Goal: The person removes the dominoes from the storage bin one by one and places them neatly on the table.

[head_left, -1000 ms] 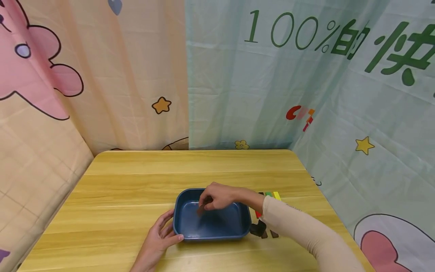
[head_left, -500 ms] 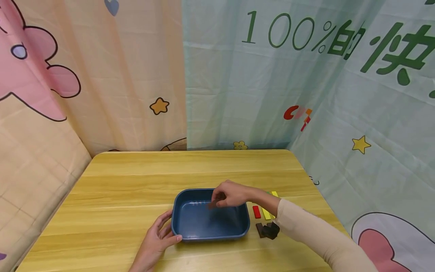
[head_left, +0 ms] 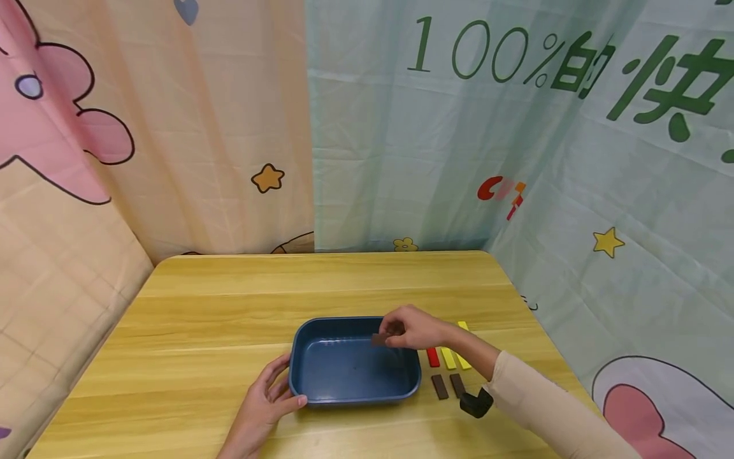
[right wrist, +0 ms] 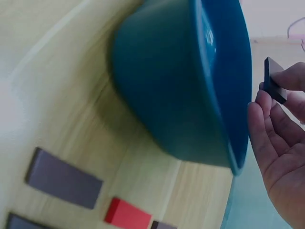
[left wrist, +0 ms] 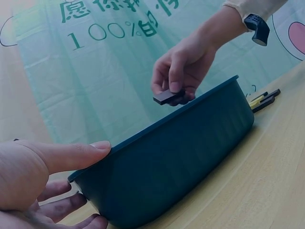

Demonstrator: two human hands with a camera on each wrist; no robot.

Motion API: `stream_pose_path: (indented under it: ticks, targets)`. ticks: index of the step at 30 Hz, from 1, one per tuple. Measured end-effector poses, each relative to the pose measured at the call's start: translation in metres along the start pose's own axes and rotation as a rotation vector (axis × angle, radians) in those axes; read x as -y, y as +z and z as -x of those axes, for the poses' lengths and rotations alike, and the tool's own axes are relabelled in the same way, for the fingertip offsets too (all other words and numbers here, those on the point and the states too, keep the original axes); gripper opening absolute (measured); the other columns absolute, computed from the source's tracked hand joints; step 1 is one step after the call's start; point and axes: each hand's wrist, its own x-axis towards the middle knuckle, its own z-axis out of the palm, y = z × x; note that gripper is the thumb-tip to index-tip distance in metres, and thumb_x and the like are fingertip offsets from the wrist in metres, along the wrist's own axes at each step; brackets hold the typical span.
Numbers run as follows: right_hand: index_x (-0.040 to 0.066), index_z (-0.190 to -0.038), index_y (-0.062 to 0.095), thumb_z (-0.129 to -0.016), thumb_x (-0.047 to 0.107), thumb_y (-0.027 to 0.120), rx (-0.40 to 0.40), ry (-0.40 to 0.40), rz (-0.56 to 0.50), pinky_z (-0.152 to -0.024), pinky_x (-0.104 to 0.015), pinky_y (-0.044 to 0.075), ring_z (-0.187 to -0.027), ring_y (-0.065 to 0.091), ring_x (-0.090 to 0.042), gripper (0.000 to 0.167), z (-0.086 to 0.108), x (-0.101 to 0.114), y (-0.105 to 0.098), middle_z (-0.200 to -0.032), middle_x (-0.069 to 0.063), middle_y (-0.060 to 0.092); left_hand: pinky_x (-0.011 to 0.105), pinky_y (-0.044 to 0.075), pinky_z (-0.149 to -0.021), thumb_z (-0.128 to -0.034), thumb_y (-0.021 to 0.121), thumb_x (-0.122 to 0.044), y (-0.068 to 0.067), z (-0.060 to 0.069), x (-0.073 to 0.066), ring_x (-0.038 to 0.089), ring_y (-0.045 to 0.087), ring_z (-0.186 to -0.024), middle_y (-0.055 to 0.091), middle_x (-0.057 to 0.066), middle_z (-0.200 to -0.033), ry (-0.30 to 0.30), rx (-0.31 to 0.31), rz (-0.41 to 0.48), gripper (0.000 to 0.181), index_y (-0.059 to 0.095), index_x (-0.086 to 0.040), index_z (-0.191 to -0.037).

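Over the right part of a dark blue plastic basin [head_left: 355,401], my right hand [head_left: 415,327] pinches a thin dark brown rectangular block [head_left: 378,339] between thumb and fingers. From the left wrist view, the block [left wrist: 167,97] hangs above the basin's rim, apart from it. My left hand [head_left: 265,401] holds the basin's left front corner, thumb on the rim and fingers against the outer wall. Flat blocks lie right of the basin: two dark brown ones [head_left: 439,387], a red one [head_left: 432,357] and yellow ones [head_left: 448,358]. My right forearm hides part of this group.
A wooden table [head_left: 218,319] carries everything. Printed curtains [head_left: 395,146] enclose its back and sides. A black wrist-worn device [head_left: 476,403] sits at my right cuff. The basin floor [head_left: 344,370] shows a small dark speck.
My right hand has moved rightward with the brown block, from the basin's middle to its right part. The forearm's shift uncovers more of the blocks on the right. The left hand stays put.
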Motion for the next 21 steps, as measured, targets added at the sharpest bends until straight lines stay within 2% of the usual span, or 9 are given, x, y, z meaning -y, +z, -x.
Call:
stream_pose_path:
  ticks: [6,11,16,21]
  targets:
    - [0.006,-0.101,0.071,-0.094,0.007,0.07,-0.06,0.043,-0.099,-0.073,-0.027,0.057,-0.077,0.062,-0.011,0.007,0.019,-0.012,0.0,-0.088,0.004,0.067,0.031,0.054,-0.096,-0.0826,0.08,0.01,0.0,-0.001,0.0,0.042,0.043,-0.141,0.035,0.022,-0.16,-0.001,0.003,0.011,0.084,0.038,-0.001,-0.155]
    - [0.001,-0.103,0.068,-0.094,0.004,0.071,-0.113,0.082,-0.189,-0.073,-0.029,0.058,-0.079,0.065,-0.019,0.011,0.037,-0.018,-0.001,-0.09,-0.001,0.068,0.032,0.054,-0.097,-0.0837,0.078,0.011,-0.001,-0.001,0.001,0.042,0.043,-0.141,0.034,0.024,-0.16,0.021,0.017,0.009,0.084,0.036,0.0,-0.155]
    - [0.0,-0.103,0.068,-0.094,0.004,0.071,-0.144,0.1,-0.22,-0.072,-0.028,0.058,-0.078,0.067,-0.023,0.01,0.053,-0.026,-0.001,-0.089,-0.004,0.069,0.031,0.053,-0.098,-0.0843,0.078,0.011,-0.002,0.0,0.002,0.042,0.042,-0.141,0.034,0.024,-0.161,0.028,0.012,-0.007,0.083,0.036,0.0,-0.156]
    - [0.0,-0.102,0.068,-0.094,0.003,0.069,-0.164,0.124,-0.232,-0.071,-0.029,0.058,-0.078,0.066,-0.019,0.008,0.068,-0.036,0.0,-0.089,-0.004,0.069,0.033,0.052,-0.101,-0.0851,0.078,0.01,-0.002,0.0,0.002,0.043,0.039,-0.143,0.031,0.025,-0.162,0.028,0.02,-0.022,0.084,0.034,0.001,-0.156]
